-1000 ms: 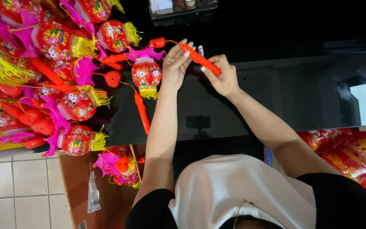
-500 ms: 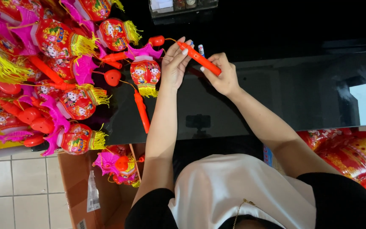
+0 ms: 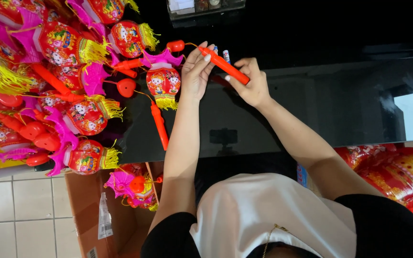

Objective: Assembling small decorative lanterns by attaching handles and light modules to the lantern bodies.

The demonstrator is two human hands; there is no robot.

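Observation:
Both hands meet over a glossy black table (image 3: 340, 105). My right hand (image 3: 248, 85) grips the lower end of an orange-red plastic stick (image 3: 223, 65). My left hand (image 3: 195, 71) pinches the stick's upper tip with its fingertips. A thin gold cord runs from that tip to a small red bulb (image 3: 175, 46). Just left of my left hand hangs a red paper lantern (image 3: 163, 83) with a pink top and yellow fringe. Another orange stick (image 3: 159, 125) lies on the table below it.
A big heap of red, pink and yellow lanterns (image 3: 48, 81) fills the table's left side. A brown cardboard box (image 3: 120, 210) with more lanterns stands on the tiled floor. A red printed bag (image 3: 397, 172) sits at the right. A clear container (image 3: 201, 7) stands at the far edge.

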